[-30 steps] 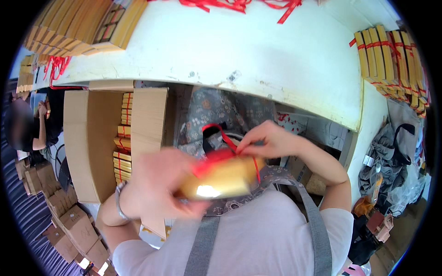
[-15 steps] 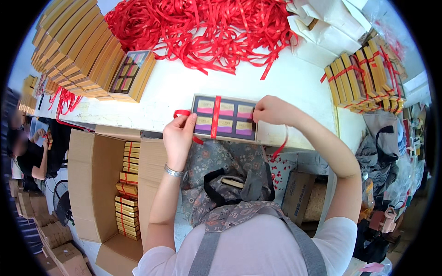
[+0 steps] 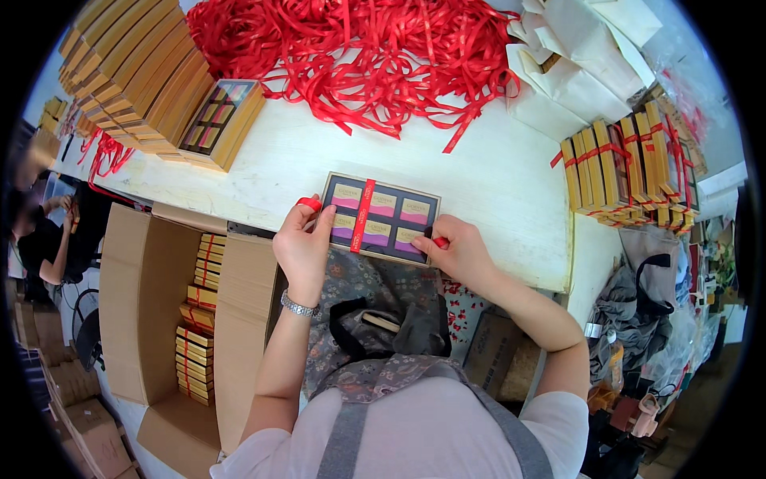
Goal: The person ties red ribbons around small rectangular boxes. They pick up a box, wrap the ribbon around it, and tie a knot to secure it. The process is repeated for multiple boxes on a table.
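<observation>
A flat gift box (image 3: 400,200) with a gold rim and several pink and purple compartments is held slightly tilted at the table's front edge. One red ribbon (image 3: 364,215) crosses its face from top to bottom, left of the middle. My left hand (image 3: 302,244) is closed on the box's left edge, with a loop of red ribbon by the fingertips. At the lower right corner my right hand (image 3: 464,254) is closed, its thumb over the box's face. A bit of red ribbon shows between its fingers. The box's underside is hidden.
A heap of red ribbons (image 3: 351,56) lies at the back of the white table (image 3: 495,191). Stacked gold boxes (image 3: 140,72) stand at left, ribboned boxes (image 3: 618,164) at right, near white bags (image 3: 558,80). Below left, a carton (image 3: 128,295) holds ribboned boxes. Another person (image 3: 52,239) works far left.
My right hand has moved down from the box's right side to its lower right corner. The ribbon trailing beside it no longer hangs in view. The box is tilted a little clockwise.
</observation>
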{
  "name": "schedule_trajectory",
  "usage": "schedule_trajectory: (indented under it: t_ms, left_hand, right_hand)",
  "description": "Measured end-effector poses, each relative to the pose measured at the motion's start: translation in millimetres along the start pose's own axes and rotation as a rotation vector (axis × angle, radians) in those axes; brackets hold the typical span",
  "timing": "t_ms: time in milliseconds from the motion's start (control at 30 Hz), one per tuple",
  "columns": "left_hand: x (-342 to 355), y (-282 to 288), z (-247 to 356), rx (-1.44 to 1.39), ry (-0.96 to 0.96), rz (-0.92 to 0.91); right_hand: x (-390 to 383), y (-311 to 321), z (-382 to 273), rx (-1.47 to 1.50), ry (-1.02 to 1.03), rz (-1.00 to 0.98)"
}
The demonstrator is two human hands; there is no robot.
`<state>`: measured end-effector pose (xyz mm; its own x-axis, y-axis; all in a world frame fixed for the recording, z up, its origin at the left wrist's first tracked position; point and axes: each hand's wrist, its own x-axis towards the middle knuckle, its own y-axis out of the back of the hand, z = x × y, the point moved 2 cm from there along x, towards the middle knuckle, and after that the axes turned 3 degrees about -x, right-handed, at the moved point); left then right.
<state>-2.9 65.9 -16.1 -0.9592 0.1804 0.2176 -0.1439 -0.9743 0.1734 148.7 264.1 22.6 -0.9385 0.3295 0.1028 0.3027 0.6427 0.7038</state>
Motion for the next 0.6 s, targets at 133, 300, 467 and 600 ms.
schedule_trajectory:
  t_ms: [133,300,467,600]
  left_hand:
    - [-3.7,-3.9,4.8,0.007,-0.045,0.026]
    - [14.4,5.0,27.4,-0.201,-0.070,-0.008]
    - [30.9,3.4,44.8,-0.190,0.100,-0.275]
    - [25.1,-20.7,48.6,-0.019,-0.100,-0.506]
  right_hand:
    - [-0.6,-1.3,7.4,-0.014,-0.005,0.108]
    - [39.6,51.7,-9.4,-0.100,-0.210,-0.136]
    - [92.1,83.5,-64.5,-0.406,0.080,-0.423]
    - [117.7,53.3,-129.0,-0.732,0.342,-0.348]
